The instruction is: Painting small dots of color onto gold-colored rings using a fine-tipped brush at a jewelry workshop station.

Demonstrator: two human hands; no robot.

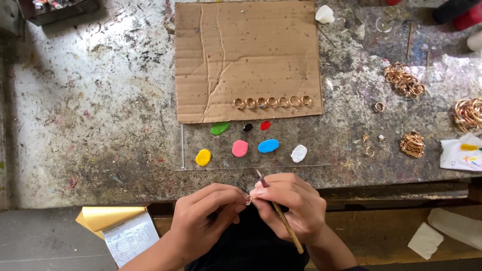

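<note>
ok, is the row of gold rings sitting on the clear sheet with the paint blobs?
No, the row of gold rings lies on the cardboard sheet, while the paint blobs sit below it on the clear sheet.

We see green (219,128), black (247,127), red (265,125), yellow (203,157), pink (240,148), blue (268,146) and white (298,153) paint blobs, gold rings (271,102) on brown cardboard (241,55), a paint-speckled grey table (90,110), and a yellow envelope (103,217).

Worn on the head, looking almost straight down at the counter (100,110) from above, near enough for both hands (251,211) at the bottom edge.
</note>
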